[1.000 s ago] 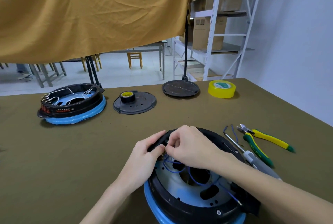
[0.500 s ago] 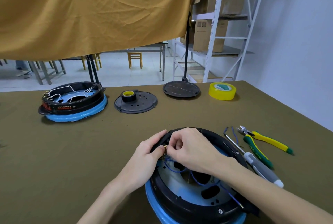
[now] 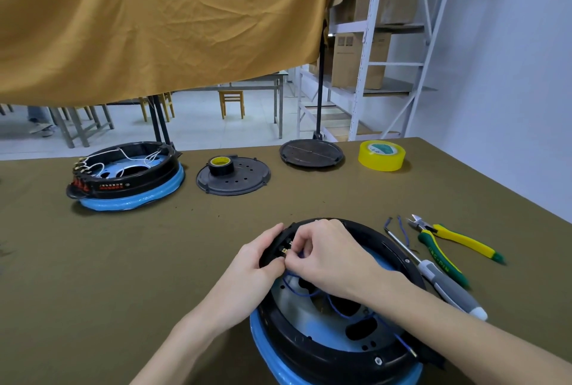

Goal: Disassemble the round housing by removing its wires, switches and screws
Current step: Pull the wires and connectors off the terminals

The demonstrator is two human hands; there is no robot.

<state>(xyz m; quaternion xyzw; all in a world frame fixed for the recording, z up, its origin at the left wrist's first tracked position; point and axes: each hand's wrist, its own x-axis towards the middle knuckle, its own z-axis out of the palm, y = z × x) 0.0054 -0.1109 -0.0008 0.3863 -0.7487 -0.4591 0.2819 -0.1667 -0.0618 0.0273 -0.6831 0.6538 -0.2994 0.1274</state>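
The olive-covered table [image 3: 123,260] carries everything, and the round housing [image 3: 334,350] is set at its near edge, black rim uppermost on a blue base, directly below the camera. A second housing [image 3: 127,180] with white wires is seen at the far left, well apart; whether it is finished or waiting cannot be told. Two loose discs are laid along the far side: a perforated cover plate [image 3: 233,180] bearing a small tape roll, and a plain dark lid [image 3: 311,154]. These suggest that a cover is already off the housing being worked, though which disc belongs to it cannot be told.

To the right of the housing, a screwdriver [image 3: 445,285] and a pair of cutters [image 3: 458,240] are laid untouched, with short blue wire offcuts [image 3: 402,230] just beside them, so some wiring is judged already removed.

Blue wires [image 3: 303,290] are seen looping inside the housing, and at least one screw [image 3: 378,360] remains in the near rim. The left hand [image 3: 250,264] is clasped on the rim's outer wall, steadying it. The fingers of the right hand [image 3: 325,254] are pinched at a brass terminal [image 3: 284,250] on the inner wall; whether a wire end is held cannot be told. Most of the work is judged still ahead.
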